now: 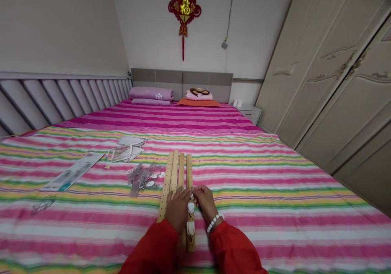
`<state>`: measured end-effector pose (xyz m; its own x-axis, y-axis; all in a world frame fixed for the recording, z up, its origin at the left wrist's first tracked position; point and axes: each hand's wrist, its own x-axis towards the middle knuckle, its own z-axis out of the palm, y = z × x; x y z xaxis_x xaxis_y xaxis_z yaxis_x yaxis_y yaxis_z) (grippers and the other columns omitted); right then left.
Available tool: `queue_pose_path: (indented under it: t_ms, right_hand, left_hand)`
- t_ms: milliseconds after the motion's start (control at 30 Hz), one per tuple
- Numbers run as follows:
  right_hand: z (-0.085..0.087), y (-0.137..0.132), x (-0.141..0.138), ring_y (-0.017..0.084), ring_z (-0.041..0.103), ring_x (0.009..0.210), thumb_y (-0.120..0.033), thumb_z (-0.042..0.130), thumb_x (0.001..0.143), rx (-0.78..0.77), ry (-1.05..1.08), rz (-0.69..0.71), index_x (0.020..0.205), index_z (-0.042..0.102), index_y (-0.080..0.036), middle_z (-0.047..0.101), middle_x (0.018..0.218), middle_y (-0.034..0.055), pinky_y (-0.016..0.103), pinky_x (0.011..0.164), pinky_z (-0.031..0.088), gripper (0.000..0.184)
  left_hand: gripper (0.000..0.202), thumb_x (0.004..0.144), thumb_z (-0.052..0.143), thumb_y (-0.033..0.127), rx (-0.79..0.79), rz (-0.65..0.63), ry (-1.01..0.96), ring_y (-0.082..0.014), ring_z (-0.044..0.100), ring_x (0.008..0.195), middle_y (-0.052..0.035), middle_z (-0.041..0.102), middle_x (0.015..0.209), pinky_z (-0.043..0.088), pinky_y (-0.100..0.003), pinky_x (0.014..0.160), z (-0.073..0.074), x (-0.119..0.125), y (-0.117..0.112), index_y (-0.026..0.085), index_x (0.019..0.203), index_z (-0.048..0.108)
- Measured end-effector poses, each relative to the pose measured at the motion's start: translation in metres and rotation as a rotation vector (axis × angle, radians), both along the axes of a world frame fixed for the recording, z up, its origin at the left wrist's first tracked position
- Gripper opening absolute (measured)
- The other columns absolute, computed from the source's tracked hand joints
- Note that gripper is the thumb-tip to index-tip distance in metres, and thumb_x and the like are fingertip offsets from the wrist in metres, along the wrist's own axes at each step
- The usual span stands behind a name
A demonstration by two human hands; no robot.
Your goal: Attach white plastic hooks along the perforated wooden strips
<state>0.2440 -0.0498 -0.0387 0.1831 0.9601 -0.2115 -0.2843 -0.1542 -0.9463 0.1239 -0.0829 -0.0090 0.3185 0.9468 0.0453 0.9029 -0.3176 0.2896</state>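
Several narrow wooden strips with small holes lie side by side on the bed, pointing away from me. On the rightmost wooden strip [189,170] sit two white hooks with metal loops, a nearer hook [190,227] and a farther hook [191,207]. My left hand [178,207] lies across the strips with its fingers spread, its fingertips close to my right hand [205,200]. The right fingers are pinched together over the rightmost strip, at a small white hook mostly hidden by the fingertips. Left of the strips lies a pile of hooks in clear packets [145,178].
Farther left are flattened clear wrappers [128,148], a long printed card package [73,172] and thin metal wire pieces [44,204] on the striped bedsheet [259,213]. Folded bedding [151,95] rests by the headboard. A wardrobe [330,70] stands at the right.
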Motion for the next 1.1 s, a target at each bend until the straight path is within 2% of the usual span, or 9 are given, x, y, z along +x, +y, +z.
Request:
queue_pose_path:
  t_ms: [233, 467, 700, 867, 967, 1100]
  right_hand:
    - [-0.005, 0.01, 0.0, 0.008, 0.038, 0.026, -0.026, 0.064, 0.06, -0.084, -0.114, 0.031, 0.053, 0.049, -0.021, 0.047, 0.032, -0.0071, 0.019, 0.027, 0.023, 0.018]
    - [-0.009, 0.016, 0.001, 0.009, 0.041, 0.025, -0.027, 0.067, 0.058, -0.112, -0.102, 0.021, 0.053, 0.049, -0.021, 0.048, 0.032, -0.0067, 0.019, 0.026, 0.024, 0.02]
    - [-0.003, 0.005, -0.001, 0.008, 0.037, 0.027, -0.038, 0.068, 0.061, 0.012, -0.049, -0.001, 0.053, 0.05, -0.02, 0.047, 0.033, -0.0073, 0.02, 0.029, 0.022, 0.026]
    - [-0.004, 0.003, -0.002, 0.008, 0.036, 0.029, -0.048, 0.068, 0.062, 0.055, -0.06, -0.018, 0.05, 0.05, -0.02, 0.047, 0.035, -0.0066, 0.022, 0.031, 0.024, 0.035]
    - [-0.005, 0.003, -0.002, 0.008, 0.037, 0.029, -0.053, 0.068, 0.062, 0.063, -0.102, -0.019, 0.047, 0.048, -0.02, 0.046, 0.034, -0.0062, 0.023, 0.033, 0.026, 0.041]
    - [-0.004, 0.001, -0.001, 0.009, 0.036, 0.03, -0.056, 0.069, 0.061, 0.1, -0.235, -0.037, 0.042, 0.047, -0.021, 0.042, 0.032, -0.0063, 0.024, 0.034, 0.025, 0.045]
  left_hand:
    - [0.056, 0.086, 0.034, 0.005, 0.008, -0.092, 0.066, -0.0231, 0.036, 0.136, -0.0033, 0.049, 0.142, 0.02, -0.053, 0.112, 0.0, -0.002, 0.003, 0.025, 0.137, 0.046]
    - [0.052, 0.085, 0.038, 0.008, -0.039, -0.111, 0.06, -0.0229, 0.039, 0.134, -0.0055, 0.048, 0.143, 0.019, -0.051, 0.113, 0.004, -0.002, 0.005, 0.022, 0.135, 0.049]
    - [0.062, 0.08, 0.037, 0.004, -0.092, -0.078, -0.083, -0.02, 0.034, 0.137, 0.002, 0.048, 0.143, 0.018, -0.052, 0.111, 0.009, -0.015, 0.007, 0.034, 0.133, 0.049]
    - [0.067, 0.078, 0.032, 0.001, -0.042, 0.056, -0.102, -0.0209, 0.026, 0.141, -0.0031, 0.046, 0.144, 0.015, -0.049, 0.112, 0.01, -0.014, 0.0, 0.026, 0.14, 0.041]
    - [0.07, 0.076, 0.032, 0.0, -0.046, 0.06, -0.1, -0.0214, 0.023, 0.142, -0.0065, 0.045, 0.144, 0.011, -0.049, 0.113, 0.008, -0.008, -0.004, 0.02, 0.143, 0.036]
    - [0.064, 0.081, 0.033, 0.008, -0.084, 0.067, -0.109, -0.0213, 0.023, 0.142, -0.0091, 0.039, 0.148, 0.01, -0.048, 0.114, 0.004, -0.001, -0.003, 0.017, 0.145, 0.032]
